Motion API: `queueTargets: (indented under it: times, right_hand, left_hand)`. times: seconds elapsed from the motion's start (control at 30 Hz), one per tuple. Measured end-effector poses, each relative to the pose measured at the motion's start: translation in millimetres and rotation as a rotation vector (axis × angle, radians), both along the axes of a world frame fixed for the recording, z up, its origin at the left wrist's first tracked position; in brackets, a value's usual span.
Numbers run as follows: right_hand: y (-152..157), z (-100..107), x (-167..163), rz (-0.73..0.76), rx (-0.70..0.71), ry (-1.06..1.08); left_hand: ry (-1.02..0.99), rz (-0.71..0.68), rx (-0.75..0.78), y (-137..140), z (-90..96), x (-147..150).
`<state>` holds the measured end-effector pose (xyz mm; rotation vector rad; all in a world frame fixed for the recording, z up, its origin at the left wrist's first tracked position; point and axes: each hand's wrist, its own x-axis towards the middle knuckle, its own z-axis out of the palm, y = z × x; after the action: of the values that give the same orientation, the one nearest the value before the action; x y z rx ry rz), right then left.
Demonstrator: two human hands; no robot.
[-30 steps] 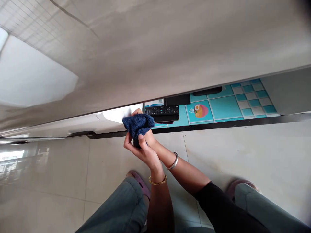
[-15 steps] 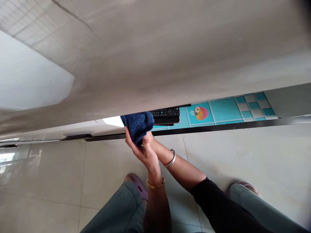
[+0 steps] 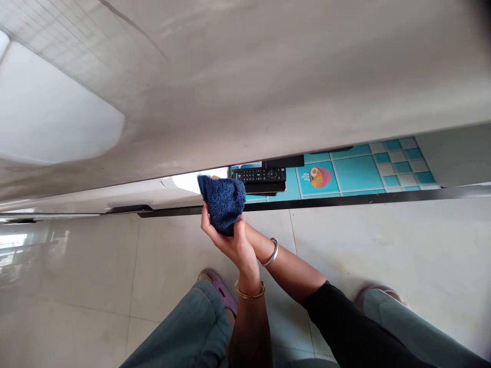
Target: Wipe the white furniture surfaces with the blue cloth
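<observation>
A dark blue terry cloth (image 3: 225, 203), bunched up, is held between my two hands just in front of a ledge. My left hand (image 3: 228, 245), with a gold bangle at the wrist, cups it from below, thumb on one side and fingers on the other. Behind the cloth lies most of my right hand (image 3: 248, 231), which comes in from the right with a silver bangle; a bit of finger shows past the cloth's upper edge. A black remote control (image 3: 261, 175) rests on the ledge right beside the cloth, on top of other dark flat things.
A large glossy beige surface (image 3: 245, 92) fills the upper view, close overhead. Beneath its edge runs the ledge with a turquoise tile-patterned cover (image 3: 356, 171) and a black front edge (image 3: 345, 201). Pale floor tiles (image 3: 383, 240) lie below, with my feet in purple clogs (image 3: 220, 289).
Both hands have drawn the cloth slightly down and to the right, out from under the beige surface's edge. The view has shifted a little, and more of the ledge and remote now shows.
</observation>
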<state>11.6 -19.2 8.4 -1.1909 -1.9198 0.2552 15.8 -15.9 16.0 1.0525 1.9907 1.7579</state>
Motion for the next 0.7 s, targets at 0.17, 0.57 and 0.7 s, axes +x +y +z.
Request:
queueTargets:
  times: [0.17, 0.57, 0.7]
  right_hand:
    - [11.0, 8.0, -3.3, -0.507, 0.389, -0.949]
    - [12.9, 5.8, -1.7, -0.417, 0.452, -0.928]
    - [7.8, 2.1, 0.2, -0.434, 0.550, -0.905]
  left_hand:
    - [0.026, -0.069, -0.026, 9.0, 10.4, 1.0]
    - [-0.021, -0.015, 0.029, 10.2, 4.2, 4.0]
    - [-0.103, 0.044, 0.081, 1.5, 0.1, 3.4]
